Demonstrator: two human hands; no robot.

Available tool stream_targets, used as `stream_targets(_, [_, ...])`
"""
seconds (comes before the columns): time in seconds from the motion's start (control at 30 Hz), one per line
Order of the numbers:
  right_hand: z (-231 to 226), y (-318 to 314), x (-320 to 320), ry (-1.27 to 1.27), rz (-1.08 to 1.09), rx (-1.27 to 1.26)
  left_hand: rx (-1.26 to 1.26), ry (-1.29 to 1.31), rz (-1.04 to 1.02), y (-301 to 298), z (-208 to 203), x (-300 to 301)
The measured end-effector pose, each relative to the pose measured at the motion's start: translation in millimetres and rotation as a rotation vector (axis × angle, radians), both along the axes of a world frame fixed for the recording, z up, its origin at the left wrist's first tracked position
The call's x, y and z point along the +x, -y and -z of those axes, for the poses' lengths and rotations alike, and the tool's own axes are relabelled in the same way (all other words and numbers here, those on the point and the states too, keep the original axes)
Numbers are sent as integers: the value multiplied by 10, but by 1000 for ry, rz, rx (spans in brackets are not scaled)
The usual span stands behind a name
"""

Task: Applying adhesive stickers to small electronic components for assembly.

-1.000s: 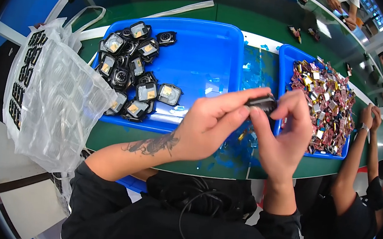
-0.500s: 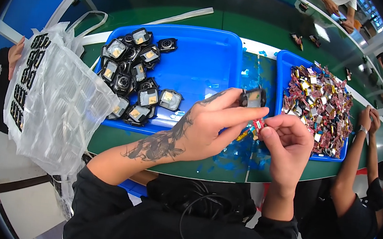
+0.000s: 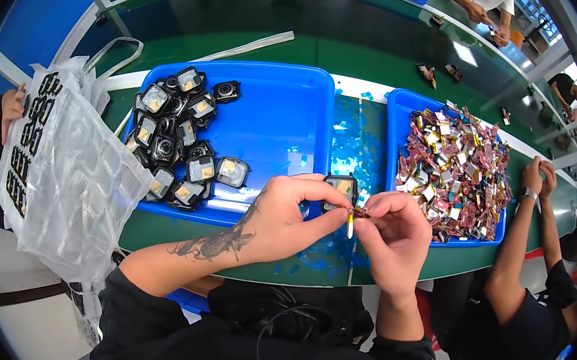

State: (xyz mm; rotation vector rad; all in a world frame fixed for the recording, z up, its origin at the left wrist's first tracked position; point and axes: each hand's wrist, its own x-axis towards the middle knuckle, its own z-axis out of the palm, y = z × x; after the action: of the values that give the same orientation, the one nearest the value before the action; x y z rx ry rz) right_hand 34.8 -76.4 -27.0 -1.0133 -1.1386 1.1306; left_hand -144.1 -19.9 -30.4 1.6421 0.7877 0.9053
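My left hand [image 3: 283, 214] and my right hand [image 3: 394, 244] meet over the front of the bench. Between their thumbs and fingers they pinch a small reddish circuit board [image 3: 359, 213] with a yellow-and-white strip [image 3: 350, 226] hanging from it. Just behind my left fingers is a black square watch case [image 3: 341, 187], its lower part covered by them; whether they also hold it I cannot tell. Similar watch cases [image 3: 200, 169] lie piled in the left side of a blue tray [image 3: 275, 108]. To the right, another blue tray [image 3: 393, 131] is heaped with small red boards and parts [image 3: 454, 173].
A translucent plastic sheet [image 3: 85, 173] with black pieces stands at the left, where another person's hand [image 3: 12, 109] touches its edge. Blue film scraps [image 3: 352, 141] litter the green bench between the trays. Co-workers' arms [image 3: 518, 239] are at the right, and hands [image 3: 491, 22] at the far side.
My left hand has turned, its thumb and finger now pinching the board alongside my right. The watch case shows its face more fully behind the fingers. The whole view has shifted slightly.
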Motion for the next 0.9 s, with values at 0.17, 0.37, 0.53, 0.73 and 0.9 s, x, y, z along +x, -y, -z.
stream_targets(0.17, [1,-31,-89,124,148,132,-121,173,19,48,-20,60])
stream_targets(0.37, [-5,-102,-73,95,153,26,-154,211,109,41,-63,44])
stream_targets(0.53, [60,-114,-114,235,203,96,-134,219,97,59,-44,55])
stream_targets(0.73, [13,-165,-271,303,199,32,-167,287,-6,95,31,33])
stream_targets(0.9, [-236,-467,-79,524,64,60,302,-413,-40,-175,-336,-220])
